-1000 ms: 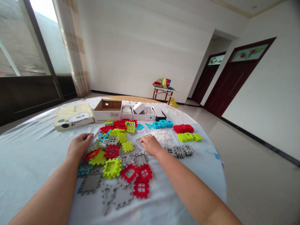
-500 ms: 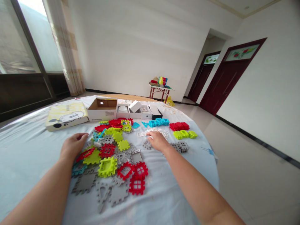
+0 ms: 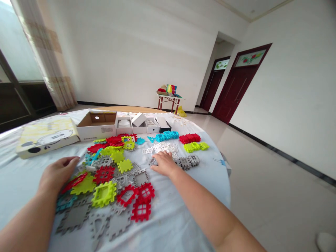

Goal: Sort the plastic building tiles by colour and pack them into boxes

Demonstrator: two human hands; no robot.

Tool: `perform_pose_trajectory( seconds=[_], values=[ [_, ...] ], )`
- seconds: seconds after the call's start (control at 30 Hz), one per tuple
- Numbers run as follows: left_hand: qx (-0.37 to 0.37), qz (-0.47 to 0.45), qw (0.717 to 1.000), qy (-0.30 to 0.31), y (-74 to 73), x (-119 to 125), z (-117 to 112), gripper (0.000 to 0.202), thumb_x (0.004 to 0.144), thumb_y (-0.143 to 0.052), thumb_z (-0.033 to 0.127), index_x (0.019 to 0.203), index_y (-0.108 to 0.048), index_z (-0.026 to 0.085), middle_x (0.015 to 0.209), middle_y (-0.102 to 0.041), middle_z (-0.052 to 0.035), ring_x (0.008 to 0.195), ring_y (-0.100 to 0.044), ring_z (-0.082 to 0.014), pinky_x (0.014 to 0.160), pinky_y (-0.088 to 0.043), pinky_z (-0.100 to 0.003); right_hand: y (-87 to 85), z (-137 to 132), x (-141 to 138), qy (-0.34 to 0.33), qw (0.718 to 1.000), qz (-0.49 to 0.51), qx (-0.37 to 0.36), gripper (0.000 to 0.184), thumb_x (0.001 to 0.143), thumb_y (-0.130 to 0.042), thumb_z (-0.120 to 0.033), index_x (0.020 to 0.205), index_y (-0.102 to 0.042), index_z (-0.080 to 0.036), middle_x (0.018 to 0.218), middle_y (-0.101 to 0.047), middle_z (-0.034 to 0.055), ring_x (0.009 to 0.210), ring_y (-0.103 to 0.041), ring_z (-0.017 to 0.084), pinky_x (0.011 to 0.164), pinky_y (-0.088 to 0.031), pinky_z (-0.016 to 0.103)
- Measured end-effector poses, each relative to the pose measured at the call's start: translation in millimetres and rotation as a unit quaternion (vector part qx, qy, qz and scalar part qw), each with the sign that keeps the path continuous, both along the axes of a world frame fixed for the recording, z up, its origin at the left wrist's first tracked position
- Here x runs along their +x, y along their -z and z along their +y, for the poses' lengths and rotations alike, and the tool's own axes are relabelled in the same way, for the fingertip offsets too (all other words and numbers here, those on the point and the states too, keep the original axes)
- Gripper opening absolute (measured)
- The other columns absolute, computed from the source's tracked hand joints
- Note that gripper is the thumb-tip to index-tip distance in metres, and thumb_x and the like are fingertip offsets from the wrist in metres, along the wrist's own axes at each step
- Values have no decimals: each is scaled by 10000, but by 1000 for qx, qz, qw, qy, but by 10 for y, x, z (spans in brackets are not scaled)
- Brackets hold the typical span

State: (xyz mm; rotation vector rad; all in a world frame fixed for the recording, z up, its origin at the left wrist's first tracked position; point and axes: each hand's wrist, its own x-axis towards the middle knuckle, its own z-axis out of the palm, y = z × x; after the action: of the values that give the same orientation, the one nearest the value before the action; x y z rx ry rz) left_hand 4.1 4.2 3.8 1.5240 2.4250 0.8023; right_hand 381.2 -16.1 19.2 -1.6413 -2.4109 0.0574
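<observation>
My right hand (image 3: 164,163) is spread low over the table, palm down. Its fingers are apart, at the near edge of a cluster of white lattice pieces (image 3: 149,150) and beside a row of grey interlocking tiles (image 3: 185,162). At the left edge of the mixed pile rests my left hand (image 3: 58,172), fingers loosely closed together with nothing visible in them. The pile holds lime tiles (image 3: 104,194), red window tiles (image 3: 141,209), grey square tiles (image 3: 119,223) and a few blue pieces (image 3: 96,156), many overlapping.
Behind the pile stand a yellow-and-white box (image 3: 49,134), an open cardboard box (image 3: 97,133) and several small white boxes (image 3: 124,126). Separate groups of blue tiles (image 3: 167,135), red tiles (image 3: 189,138) and lime tiles (image 3: 195,146) lie toward the right edge of the cloth-covered round table (image 3: 181,217).
The view has swung to the right, so everything sits farther left. My right hand has drawn slightly nearer and its fingers have spread. The left hand stays beside the pile.
</observation>
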Motion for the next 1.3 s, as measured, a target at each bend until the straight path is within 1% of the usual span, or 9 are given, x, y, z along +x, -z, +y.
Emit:
perform_pose_trajectory(
  seconds=[0.17, 0.37, 0.63, 0.83, 0.93, 1.03, 1.13, 1.23, 1.3],
  values=[
    [3, 2, 1000, 1, 13, 4, 4, 509, 729, -444, 532, 1045, -656, 193, 872, -667, -93, 767, -587, -243, 630, -448, -296, -1, -14, -24, -6, 1000, -5, 3, 372, 730, -592, -412, 1058, -584, -238, 1066, -587, 81, 1053, -453, 273, 874, -312, 438],
    [5, -9, 1000, 3, 18, 2, -7, 500, 728, -458, 522, 1049, -653, 192, 893, -669, -99, 775, -594, -246, 639, -452, -303, -51, -55, 31, -37, 999, 40, -4, 481, 704, -605, -304, 1175, -525, -249, 1079, -588, 59, 1046, -460, 244, 868, -327, 393],
    [6, 3, 1000, 5, 28, -11, 6, 491, 723, -463, 523, 1024, -663, 192, 882, -677, -94, 775, -598, -247, 652, -461, -305, -39, -69, 32, -49, 998, 25, -11, 430, 729, -597, -364, 1140, -550, -244, 1125, -577, 74, 1086, -436, 268, 901, -316, 441],
    [2, -4, 1000, 4, 25, -13, 0, 492, 720, -475, 515, 1037, -658, 186, 889, -677, -93, 774, -600, -243, 645, -459, -298, 23, -54, -2, -121, 991, 48, -30, 449, 702, -619, -311, 1145, -552, -277, 1146, -581, 27, 1066, -466, 238, 911, -334, 395],
    [-5, -3, 1000, 3, 13, -4, 1, 497, 725, -471, 522, 1049, -652, 192, 903, -673, -94, 781, -598, -247, 648, -458, -305, 32, -52, -9, -125, 990, 57, -37, 468, 695, -623, -313, 1156, -550, -268, 1152, -577, 34, 1080, -468, 233, 918, -334, 374],
    [-5, -2, 1000, 3, -4, 9, -11, 508, 726, -463, 528, 1049, -654, 185, 903, -671, -101, 781, -595, -252, 650, -457, -309, -46, -74, 4, -120, 990, 62, -30, 491, 686, -630, -310, 1168, -544, -265, 1139, -584, 36, 1077, -468, 237, 920, -327, 387],
    [-2, -2, 1000, 3, -3, 10, -18, 502, 724, -465, 522, 1042, -658, 185, 888, -672, -100, 774, -593, -251, 647, -455, -308, -229, -124, 135, -125, 988, 90, -6, 530, 681, -632, -296, 1198, -523, -252, 1167, -566, 38, 1089, -459, 224, 939, -311, 377],
    [2, -5, 1000, 2, 17, -3, -2, 503, 717, -473, 523, 1049, -654, 192, 884, -671, -95, 769, -592, -245, 636, -451, -302, -424, -177, 435, -116, 987, 109, 13, 553, 685, -611, -246, 1227, -499, -250, 1215, -536, 32, 1130, -435, 213, 962, -296, 356],
    [3, -8, 1000, 1, 36, -15, 16, 512, 709, -475, 528, 1056, -651, 194, 885, -672, -92, 761, -591, -240, 623, -447, -298, -504, -198, 690, -90, 991, 101, 0, 567, 680, -595, -217, 1237, -493, -248, 1233, -523, 33, 1137, -435, 217, 963, -299, 352]
  ],
)
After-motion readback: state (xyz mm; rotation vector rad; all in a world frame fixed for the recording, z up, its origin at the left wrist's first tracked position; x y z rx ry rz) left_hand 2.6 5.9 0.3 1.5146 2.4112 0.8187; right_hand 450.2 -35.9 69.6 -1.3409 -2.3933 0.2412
